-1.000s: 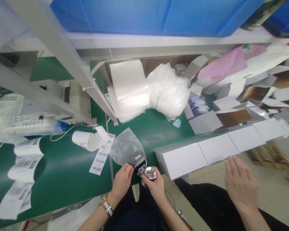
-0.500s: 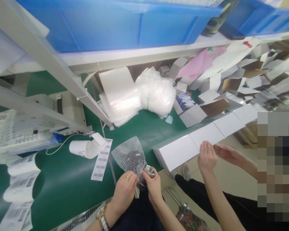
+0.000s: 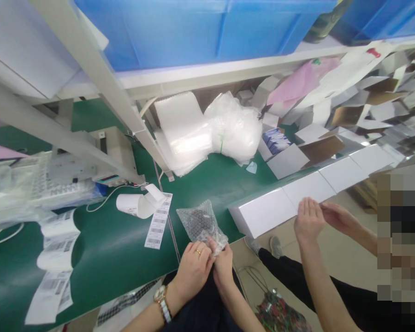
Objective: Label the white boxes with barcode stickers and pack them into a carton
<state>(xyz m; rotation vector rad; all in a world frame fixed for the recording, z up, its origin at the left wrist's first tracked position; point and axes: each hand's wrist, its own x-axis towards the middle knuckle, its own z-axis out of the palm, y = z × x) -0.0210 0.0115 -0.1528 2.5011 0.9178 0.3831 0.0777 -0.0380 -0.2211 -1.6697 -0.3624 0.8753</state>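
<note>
A clear bubble-wrap bag with a dark, mesh-like thing inside lies over the green table's front edge. My left hand, with a ring and a wristwatch, is closed on the near end of the bag. Beside it, my right hand pinches the same end, its fingers close to the left ones. Crumpled bubble wrap sticks out above my right fingers. What exactly is inside the bag cannot be made out.
A strip of barcode labels and a label roll lie left. Stacked plastic bags sit behind, under a shelf with blue bins. To the right, a co-worker's hands touch a row of white boxes.
The shiny metal thing at my right hand is out of sight now. Both hands have come together on the bag's near end. The view has shifted, moving the scene slightly right.
</note>
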